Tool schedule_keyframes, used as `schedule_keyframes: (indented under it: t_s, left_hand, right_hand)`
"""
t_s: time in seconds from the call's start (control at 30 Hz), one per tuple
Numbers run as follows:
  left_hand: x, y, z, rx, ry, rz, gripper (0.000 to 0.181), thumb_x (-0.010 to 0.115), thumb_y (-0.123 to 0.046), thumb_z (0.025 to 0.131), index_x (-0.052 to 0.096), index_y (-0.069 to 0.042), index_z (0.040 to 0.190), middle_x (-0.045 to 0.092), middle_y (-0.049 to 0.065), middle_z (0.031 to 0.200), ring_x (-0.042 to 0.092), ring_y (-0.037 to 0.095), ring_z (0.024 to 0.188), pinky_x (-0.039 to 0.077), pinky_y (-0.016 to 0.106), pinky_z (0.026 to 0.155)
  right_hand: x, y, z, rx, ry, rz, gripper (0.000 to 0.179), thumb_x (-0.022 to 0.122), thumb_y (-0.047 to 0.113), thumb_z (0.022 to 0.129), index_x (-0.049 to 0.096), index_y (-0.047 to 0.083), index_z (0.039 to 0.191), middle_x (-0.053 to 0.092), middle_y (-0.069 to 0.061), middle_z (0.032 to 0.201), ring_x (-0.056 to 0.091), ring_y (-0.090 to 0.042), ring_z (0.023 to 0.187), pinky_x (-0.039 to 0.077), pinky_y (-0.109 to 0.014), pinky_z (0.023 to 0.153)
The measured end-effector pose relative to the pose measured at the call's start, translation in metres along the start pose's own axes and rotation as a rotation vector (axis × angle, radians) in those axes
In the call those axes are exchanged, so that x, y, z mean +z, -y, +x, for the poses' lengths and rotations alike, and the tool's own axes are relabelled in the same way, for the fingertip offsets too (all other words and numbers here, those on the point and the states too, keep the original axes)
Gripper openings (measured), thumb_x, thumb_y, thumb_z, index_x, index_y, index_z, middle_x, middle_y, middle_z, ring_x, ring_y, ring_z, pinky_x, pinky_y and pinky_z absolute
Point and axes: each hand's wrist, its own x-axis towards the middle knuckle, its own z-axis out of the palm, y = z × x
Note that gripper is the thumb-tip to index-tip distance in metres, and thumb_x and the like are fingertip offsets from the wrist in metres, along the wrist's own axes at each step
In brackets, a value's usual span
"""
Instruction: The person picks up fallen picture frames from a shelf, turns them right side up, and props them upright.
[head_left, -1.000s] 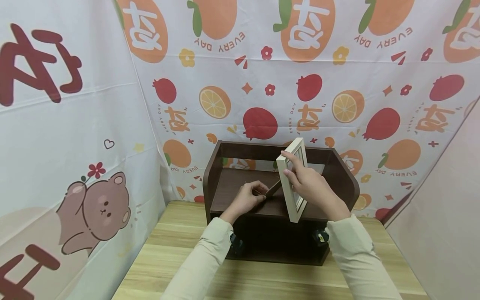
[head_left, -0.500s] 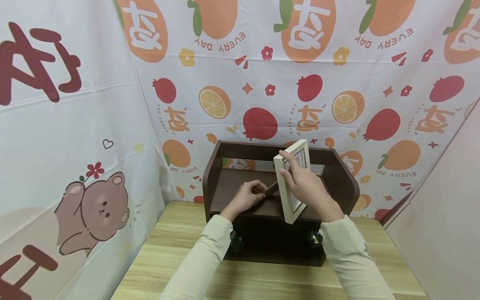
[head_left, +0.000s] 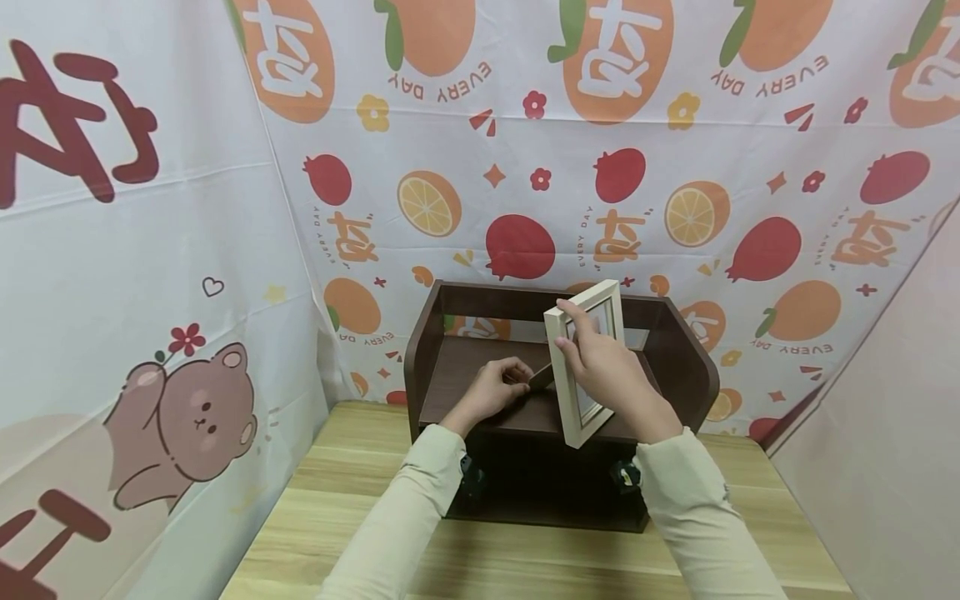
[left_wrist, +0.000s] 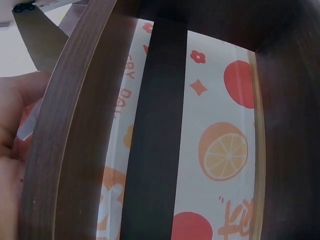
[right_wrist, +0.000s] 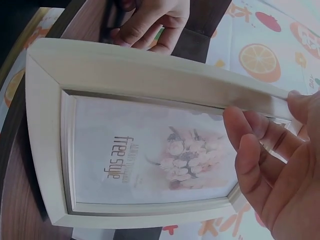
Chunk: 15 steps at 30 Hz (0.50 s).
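A cream picture frame [head_left: 567,396] stands tilted over the top board of a dark brown desk shelf [head_left: 455,367]. My right hand [head_left: 618,375] grips it by its upper part, the thumb and index finger on the near-left edge. Behind the frame a dark, flat stand leg [head_left: 542,378] sticks out, and my left hand [head_left: 491,392] pinches its end. In the right wrist view the glass front [right_wrist: 165,155] shows a printed sheet with pale flowers and "free style". The left wrist view shows the stand leg [left_wrist: 40,37] beside my fingers [left_wrist: 30,87], partly hidden by the shelf.
The shelf has raised sides [head_left: 682,367], a back rail [head_left: 510,302] and a dark lower compartment [head_left: 543,479]. It stands on a light wood table [head_left: 345,492]. Printed cloth [head_left: 495,150] hangs close behind, and another cloth [head_left: 202,208] hangs at the left.
My right hand has brought the picture frame slightly left and turned it, so more of its front shows. My left hand stays nearly in place on the stand leg.
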Motion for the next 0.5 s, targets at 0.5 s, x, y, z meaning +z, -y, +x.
schedule_keyframes:
  t_s: [0.5]
  left_hand:
    - [-0.002,-0.002,-0.017,0.008,-0.047,-0.047,0.01,0.067,-0.007,0.089,0.068,-0.01,0.099,0.069,0.006,0.095,0.06,0.012,0.082,0.049,0.026,0.074]
  right_hand:
    - [-0.002,-0.001,0.0,-0.02,0.009,0.006,0.055,0.044,0.031,0.103,0.019,0.024,0.152,0.052,-0.004,0.065,0.044,-0.015,0.047,0.036,-0.029,0.047]
